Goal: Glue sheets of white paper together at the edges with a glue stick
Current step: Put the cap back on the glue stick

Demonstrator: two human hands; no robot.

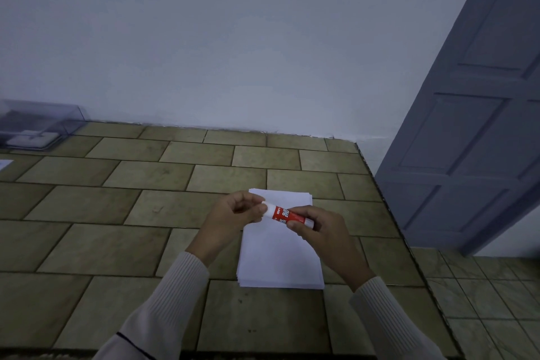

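A stack of white paper sheets lies on the tiled tabletop, right of centre. Above its far end I hold a red and white glue stick almost level between both hands. My right hand grips the red body and its lower end. My left hand pinches the white cap end with thumb and fingertips. Whether the cap is on or coming off is hidden by my fingers.
A clear plastic box stands at the back left against the white wall. A slip of white paper shows at the left edge. The table's right edge drops to a tiled floor beside a grey door.
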